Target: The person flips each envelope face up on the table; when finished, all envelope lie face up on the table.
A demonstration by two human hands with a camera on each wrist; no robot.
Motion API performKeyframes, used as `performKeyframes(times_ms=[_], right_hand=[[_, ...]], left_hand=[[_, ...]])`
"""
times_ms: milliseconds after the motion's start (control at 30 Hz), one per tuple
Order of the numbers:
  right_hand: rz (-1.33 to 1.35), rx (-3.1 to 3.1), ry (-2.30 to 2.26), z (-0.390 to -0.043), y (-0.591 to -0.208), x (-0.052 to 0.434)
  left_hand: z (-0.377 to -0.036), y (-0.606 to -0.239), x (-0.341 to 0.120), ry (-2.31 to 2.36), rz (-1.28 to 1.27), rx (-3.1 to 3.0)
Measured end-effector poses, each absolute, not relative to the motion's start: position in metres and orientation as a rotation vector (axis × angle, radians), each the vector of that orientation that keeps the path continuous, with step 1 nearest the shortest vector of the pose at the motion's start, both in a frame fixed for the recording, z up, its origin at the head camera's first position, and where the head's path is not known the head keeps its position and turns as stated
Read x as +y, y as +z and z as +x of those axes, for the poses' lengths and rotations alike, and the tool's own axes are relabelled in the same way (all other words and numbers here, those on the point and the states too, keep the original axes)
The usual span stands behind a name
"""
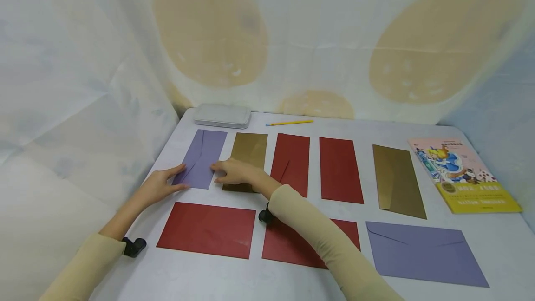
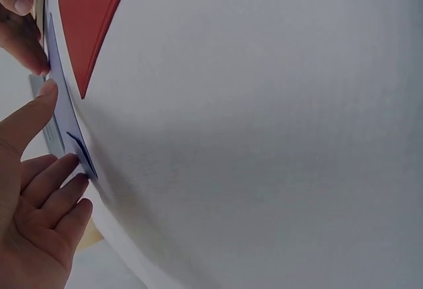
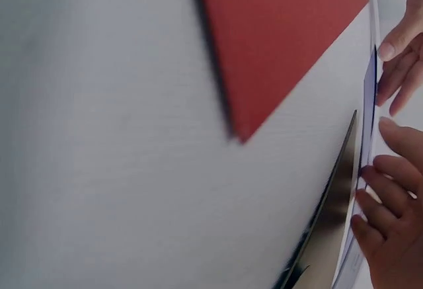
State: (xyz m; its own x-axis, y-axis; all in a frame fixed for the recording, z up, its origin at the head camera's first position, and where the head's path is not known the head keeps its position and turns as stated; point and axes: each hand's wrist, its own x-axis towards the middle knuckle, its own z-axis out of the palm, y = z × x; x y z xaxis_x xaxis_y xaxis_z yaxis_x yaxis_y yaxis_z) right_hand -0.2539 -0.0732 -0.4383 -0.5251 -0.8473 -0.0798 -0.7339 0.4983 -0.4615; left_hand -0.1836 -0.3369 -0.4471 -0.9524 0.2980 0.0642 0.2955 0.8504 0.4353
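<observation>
Nearest lie two red envelopes (image 1: 206,230) and a larger purple one (image 1: 426,254). Beyond the red pair, both hands work on the small purple envelope (image 1: 202,158), which lies flat on the surface (image 1: 493,240) in front of the grey tin (image 1: 222,115). The left hand (image 1: 156,186) touches its near left corner with fingers straight and loosely apart; the right hand (image 1: 231,172) presses its right edge, fingers extended, partly over the gold envelope (image 1: 248,152) beside it. Uneven pressure could skew the purple envelope or drag the gold one out of line, since the paper probably slides easily.
</observation>
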Motion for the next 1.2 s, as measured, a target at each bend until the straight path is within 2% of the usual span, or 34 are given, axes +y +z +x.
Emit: performKeyframes(times_ms=[267, 533, 867, 1200], right_hand=[[-1.330, 2.434, -0.694, -0.260, -0.437, -0.057], [-1.311, 2.440, -0.788, -0.257, -0.422, -0.021], [-1.182, 2.456, -0.921, -0.240, -0.400, 0.035], [-1.290, 2.518, -1.012, -0.219, -0.392, 0.070]], left_hand=[[-0.186, -0.445, -0.331, 0.786, 0.557, 3.075], [-0.187, -0.437, -0.304, 0.947, 0.573, 2.988], [-0.185, -0.422, -0.260, 1.129, 0.772, 2.914], [-0.174, -0.410, -0.214, 1.170, 0.961, 2.868]])
